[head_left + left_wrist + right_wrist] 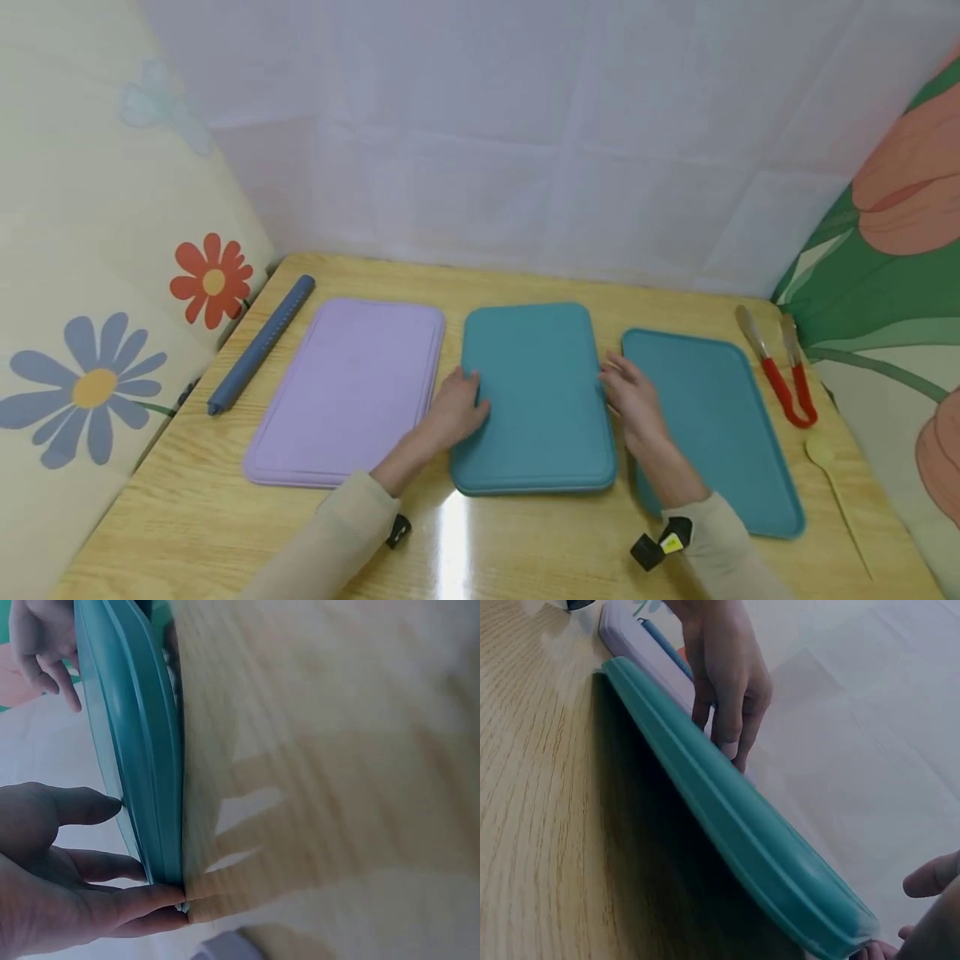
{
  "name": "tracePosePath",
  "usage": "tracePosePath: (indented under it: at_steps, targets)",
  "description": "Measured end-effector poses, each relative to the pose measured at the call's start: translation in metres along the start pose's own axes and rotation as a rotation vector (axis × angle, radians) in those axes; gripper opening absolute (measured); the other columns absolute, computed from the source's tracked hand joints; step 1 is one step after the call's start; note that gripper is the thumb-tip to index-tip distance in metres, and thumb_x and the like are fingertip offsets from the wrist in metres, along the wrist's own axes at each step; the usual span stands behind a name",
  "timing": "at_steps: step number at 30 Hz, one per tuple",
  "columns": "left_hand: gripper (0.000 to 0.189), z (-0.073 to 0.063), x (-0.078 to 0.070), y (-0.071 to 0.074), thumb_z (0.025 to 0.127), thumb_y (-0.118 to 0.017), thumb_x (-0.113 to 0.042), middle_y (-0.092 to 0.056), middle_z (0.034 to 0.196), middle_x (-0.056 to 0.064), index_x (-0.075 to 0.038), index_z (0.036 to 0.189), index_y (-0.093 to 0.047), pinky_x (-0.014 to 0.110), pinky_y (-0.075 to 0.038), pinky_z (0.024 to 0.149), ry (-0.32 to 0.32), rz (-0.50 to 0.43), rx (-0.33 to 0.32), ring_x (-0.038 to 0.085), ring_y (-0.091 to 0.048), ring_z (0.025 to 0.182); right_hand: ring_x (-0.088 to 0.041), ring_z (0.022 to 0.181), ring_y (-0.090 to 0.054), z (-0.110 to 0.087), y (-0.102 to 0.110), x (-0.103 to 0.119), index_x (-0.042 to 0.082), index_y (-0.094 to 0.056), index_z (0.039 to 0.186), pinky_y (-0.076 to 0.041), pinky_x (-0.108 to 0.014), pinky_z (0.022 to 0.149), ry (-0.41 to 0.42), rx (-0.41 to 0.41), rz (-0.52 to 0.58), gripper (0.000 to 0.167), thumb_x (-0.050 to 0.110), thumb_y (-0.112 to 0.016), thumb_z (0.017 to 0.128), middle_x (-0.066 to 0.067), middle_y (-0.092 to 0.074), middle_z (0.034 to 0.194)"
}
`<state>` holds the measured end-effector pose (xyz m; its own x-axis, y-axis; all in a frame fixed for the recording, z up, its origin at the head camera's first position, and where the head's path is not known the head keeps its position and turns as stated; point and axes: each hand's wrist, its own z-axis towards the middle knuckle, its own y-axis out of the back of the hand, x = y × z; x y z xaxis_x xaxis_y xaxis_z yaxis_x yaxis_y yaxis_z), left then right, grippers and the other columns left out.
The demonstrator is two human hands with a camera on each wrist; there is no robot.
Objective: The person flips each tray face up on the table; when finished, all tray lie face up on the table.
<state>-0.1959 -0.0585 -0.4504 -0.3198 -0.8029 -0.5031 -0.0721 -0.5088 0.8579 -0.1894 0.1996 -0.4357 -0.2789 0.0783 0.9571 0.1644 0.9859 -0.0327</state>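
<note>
A teal lidded tray (534, 392) lies at the middle of the table; its right side is tilted up, with a dark gap beneath it in the right wrist view. My left hand (455, 408) grips the tray's left edge, thumb on the upper rim and fingertips low against its side (154, 765). At the right edge, my right hand (633, 398) touches the tray with loosely extended fingers. In the right wrist view, its thumb (932, 876) stands apart from the raised corner, and the fingers are partly hidden below that corner (855, 930).
A purple lidded tray (351, 387) lies on the left, beside a long blue-grey bar (261, 346). Rightward are a shallow teal tray (705, 417), red-handled tongs (780, 383) and a yellow spoon (832, 483). White cloth (525, 150) hangs behind the wooden table (525, 550).
</note>
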Motion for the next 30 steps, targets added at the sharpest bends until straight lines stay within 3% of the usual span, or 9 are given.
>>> tracePosePath:
  at_steps: [4, 8, 11, 15, 18, 20, 25, 30]
  targets:
    - [0.048, -0.004, -0.001, 0.001, 0.089, -0.061, -0.009, -0.041, 0.129, 0.046, 0.022, 0.125, -0.049, 0.052, -0.037, 0.104, 0.043, -0.055, 0.041, 0.052, -0.043, 0.124, -0.013, 0.117, -0.054, -0.002, 0.004, 0.004, 0.004, -0.031, 0.150, -0.042, -0.028, 0.098, -0.043, 0.025, 0.056, 0.057, 0.006, -0.051, 0.097, -0.020, -0.039, 0.147]
    - [0.051, -0.008, -0.002, 0.001, 0.093, -0.057, -0.010, -0.032, 0.137, 0.046, 0.021, 0.131, -0.043, 0.051, -0.036, 0.105, 0.096, -0.106, 0.079, 0.050, -0.038, 0.129, 0.000, 0.097, -0.060, -0.003, 0.010, 0.009, 0.002, -0.027, 0.151, -0.047, -0.021, 0.089, -0.070, 0.060, 0.129, 0.060, 0.004, -0.053, 0.097, -0.022, -0.037, 0.147]
    - [0.052, -0.009, -0.004, 0.002, 0.095, -0.054, -0.012, -0.028, 0.141, 0.044, 0.020, 0.134, -0.041, 0.051, -0.036, 0.105, 0.136, -0.131, 0.102, 0.049, -0.037, 0.130, 0.001, 0.093, -0.059, -0.004, 0.014, 0.013, -0.001, -0.026, 0.150, -0.048, -0.022, 0.085, -0.074, 0.124, 0.131, 0.060, 0.006, -0.052, 0.097, -0.012, -0.053, 0.133]
    - [0.054, -0.010, -0.006, 0.004, 0.096, -0.052, -0.014, -0.025, 0.145, 0.041, 0.018, 0.137, -0.037, 0.051, -0.033, 0.107, 0.154, -0.177, 0.132, 0.047, -0.033, 0.134, -0.008, 0.106, -0.057, -0.007, 0.017, 0.017, -0.001, -0.022, 0.151, -0.048, -0.022, 0.079, -0.058, 0.202, -0.020, 0.062, 0.011, -0.053, 0.099, -0.011, -0.049, 0.138]
    - [0.055, -0.010, -0.006, 0.004, 0.096, -0.053, -0.014, -0.024, 0.146, 0.040, 0.018, 0.138, -0.037, 0.051, -0.031, 0.109, 0.145, -0.210, 0.148, 0.047, -0.031, 0.135, -0.025, 0.124, -0.048, -0.009, 0.018, 0.018, 0.001, -0.021, 0.152, -0.050, -0.027, 0.083, -0.026, 0.217, -0.190, 0.065, 0.014, -0.055, 0.098, -0.024, -0.027, 0.152]
    - [0.055, -0.009, -0.004, 0.004, 0.096, -0.054, -0.014, -0.025, 0.146, 0.039, 0.018, 0.137, -0.037, 0.051, -0.031, 0.109, 0.139, -0.216, 0.152, 0.047, -0.032, 0.134, -0.031, 0.128, -0.044, -0.010, 0.019, 0.020, 0.001, -0.022, 0.152, -0.051, -0.032, 0.087, -0.002, 0.223, -0.272, 0.067, 0.017, -0.058, 0.097, -0.026, -0.030, 0.150]
    - [0.055, -0.008, -0.002, 0.009, 0.096, -0.054, -0.014, -0.025, 0.147, 0.038, 0.017, 0.138, -0.037, 0.051, -0.030, 0.109, 0.138, -0.236, 0.177, 0.047, -0.031, 0.135, -0.017, 0.097, -0.061, -0.010, 0.024, 0.025, -0.001, -0.025, 0.150, -0.054, -0.034, 0.081, 0.053, 0.268, -0.344, 0.068, 0.019, -0.061, 0.096, -0.023, -0.052, 0.128]
    - [0.056, -0.013, -0.002, 0.012, 0.096, -0.055, -0.015, -0.024, 0.148, 0.036, 0.017, 0.139, -0.036, 0.051, -0.029, 0.110, 0.117, -0.228, 0.205, 0.045, -0.029, 0.137, -0.013, 0.076, -0.061, -0.013, 0.029, 0.029, 0.000, -0.027, 0.150, -0.056, -0.037, 0.074, 0.077, 0.302, -0.362, 0.070, 0.017, -0.064, 0.094, -0.011, -0.061, 0.103]
